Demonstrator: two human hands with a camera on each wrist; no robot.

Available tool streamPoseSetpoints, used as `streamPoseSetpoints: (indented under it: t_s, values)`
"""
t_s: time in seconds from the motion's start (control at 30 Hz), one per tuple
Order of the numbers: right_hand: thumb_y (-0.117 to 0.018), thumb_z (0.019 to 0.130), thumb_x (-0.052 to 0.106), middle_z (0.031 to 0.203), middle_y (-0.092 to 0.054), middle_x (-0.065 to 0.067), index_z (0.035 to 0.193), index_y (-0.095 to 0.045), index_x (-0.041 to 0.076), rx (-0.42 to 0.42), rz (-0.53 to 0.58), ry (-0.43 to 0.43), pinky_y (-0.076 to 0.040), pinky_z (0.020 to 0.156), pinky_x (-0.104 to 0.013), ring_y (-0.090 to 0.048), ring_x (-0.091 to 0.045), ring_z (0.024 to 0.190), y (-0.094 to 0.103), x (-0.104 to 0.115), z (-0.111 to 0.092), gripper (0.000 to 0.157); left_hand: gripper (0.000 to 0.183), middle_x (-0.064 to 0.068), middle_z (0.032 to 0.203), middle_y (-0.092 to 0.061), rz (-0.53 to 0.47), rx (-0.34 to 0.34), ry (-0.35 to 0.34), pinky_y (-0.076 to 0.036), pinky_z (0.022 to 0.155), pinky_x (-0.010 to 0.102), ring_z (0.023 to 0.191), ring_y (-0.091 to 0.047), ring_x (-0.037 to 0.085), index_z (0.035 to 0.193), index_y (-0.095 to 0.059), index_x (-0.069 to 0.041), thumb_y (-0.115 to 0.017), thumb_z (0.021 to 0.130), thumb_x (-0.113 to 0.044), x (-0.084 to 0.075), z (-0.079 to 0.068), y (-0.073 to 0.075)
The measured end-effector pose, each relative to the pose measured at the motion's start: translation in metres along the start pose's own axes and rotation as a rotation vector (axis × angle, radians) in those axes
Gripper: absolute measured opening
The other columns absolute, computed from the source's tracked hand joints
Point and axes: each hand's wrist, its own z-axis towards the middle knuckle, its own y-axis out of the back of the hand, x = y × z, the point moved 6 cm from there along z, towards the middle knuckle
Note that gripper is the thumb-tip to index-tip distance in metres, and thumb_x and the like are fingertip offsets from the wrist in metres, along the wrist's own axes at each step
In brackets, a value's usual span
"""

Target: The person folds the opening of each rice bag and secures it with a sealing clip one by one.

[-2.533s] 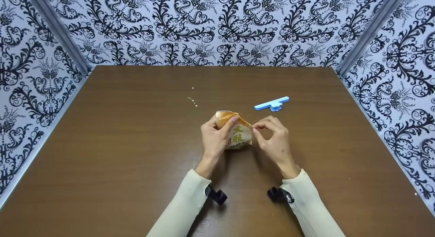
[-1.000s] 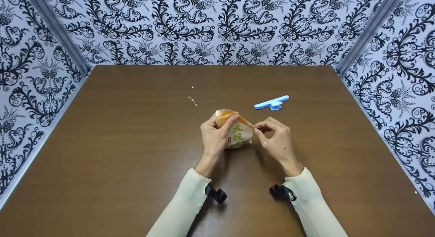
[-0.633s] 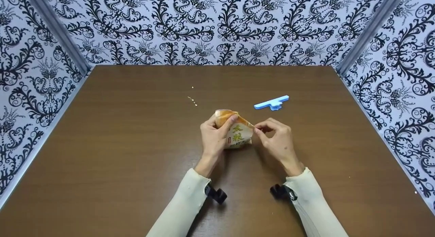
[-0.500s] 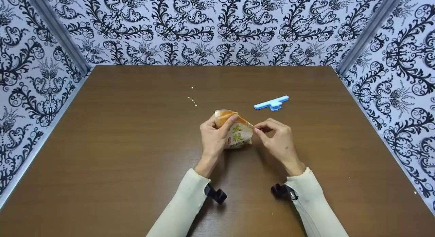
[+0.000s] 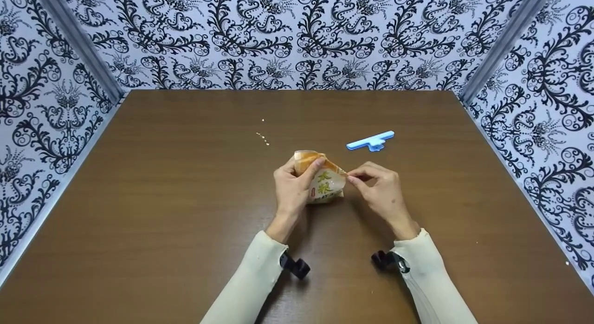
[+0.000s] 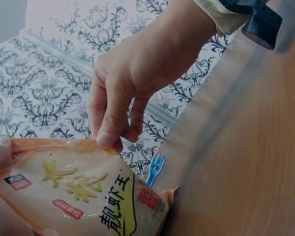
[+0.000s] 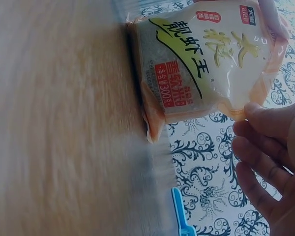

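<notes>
Well to the left of the bag [image 5: 327,185], the patterned left wall [image 5: 51,106] borders the table [image 5: 162,212]; a broad stretch of tabletop runs between that edge and the bag. Crumbs [image 5: 263,138] lie beyond the bag and to its left, short of the table's back edge. The left hand [image 5: 292,188] grips the bag's left side near the top, thumb across the front. The bag is between the two hands, printed side toward the person, its orange upper edge sloping down to the right; whether its base touches the table I cannot tell. A blue clip [image 5: 371,141] lies beyond the bag and to its right, apart from it. The right hand [image 5: 380,189] pinches the bag's upper right corner between thumb and finger. More tabletop reaches from the bag's right to the right wall [image 5: 554,129].
</notes>
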Motion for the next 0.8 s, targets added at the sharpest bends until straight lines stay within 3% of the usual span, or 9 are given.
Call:
streamPoseSetpoints:
  t_s: [0.13, 0.27, 0.47, 0.63, 0.8]
  values:
    - [-0.082, 0.089, 0.008, 0.089, -0.077, 0.003, 0.092, -0.082, 0.015, 0.022, -0.004, -0.014, -0.060, 0.076, -0.035, -0.067, -0.009, 0.082, 0.0000, -0.0003, -0.0009, 0.007, 0.018, 0.018, 0.092, -0.079, 0.010, 0.007, -0.005, -0.058, 0.067, 0.024, 0.073, -0.071, 0.009, 0.102, -0.078, 0.002, -0.083, 0.089, -0.009, -0.0011, -0.0004, -0.0002]
    - [-0.081, 0.090, 0.007, 0.089, -0.076, 0.001, 0.092, -0.081, 0.013, 0.033, -0.004, -0.021, -0.060, 0.078, -0.036, -0.067, -0.008, 0.082, -0.0008, -0.0006, -0.0019, 0.006, 0.019, 0.018, 0.092, -0.079, 0.010, 0.015, 0.000, -0.059, 0.067, 0.025, 0.074, -0.072, 0.010, 0.102, -0.078, 0.003, -0.083, 0.089, -0.010, -0.0011, -0.0007, -0.0008]
    - [-0.080, 0.089, 0.003, 0.086, -0.075, 0.000, 0.091, -0.080, 0.010, 0.016, 0.002, 0.047, -0.052, 0.078, -0.019, -0.065, -0.007, 0.081, -0.0013, 0.0014, -0.0001, 0.008, 0.019, 0.013, 0.090, -0.079, 0.010, 0.018, 0.022, -0.059, 0.068, 0.026, 0.074, -0.071, 0.010, 0.101, -0.079, 0.001, -0.083, 0.089, -0.013, 0.0005, 0.0005, -0.0009]
    - [-0.078, 0.091, 0.003, 0.086, -0.076, -0.001, 0.092, -0.080, 0.010, -0.019, 0.020, 0.090, -0.049, 0.083, -0.023, -0.066, -0.009, 0.083, -0.0007, 0.0014, 0.0015, 0.007, 0.019, 0.013, 0.090, -0.079, 0.015, 0.017, 0.020, -0.059, 0.068, 0.025, 0.074, -0.071, 0.009, 0.100, -0.079, 0.002, -0.083, 0.089, -0.013, 0.0006, 0.0013, -0.0008]
    - [-0.074, 0.095, 0.006, 0.088, -0.076, -0.002, 0.092, -0.079, 0.008, -0.041, -0.013, 0.029, -0.053, 0.081, -0.022, -0.066, -0.010, 0.084, -0.0017, -0.0032, 0.0028, 0.006, 0.018, 0.014, 0.089, -0.079, 0.016, 0.017, 0.024, -0.059, 0.067, 0.025, 0.072, -0.072, 0.010, 0.100, -0.079, 0.002, -0.083, 0.089, -0.012, 0.0019, 0.0010, -0.0004]
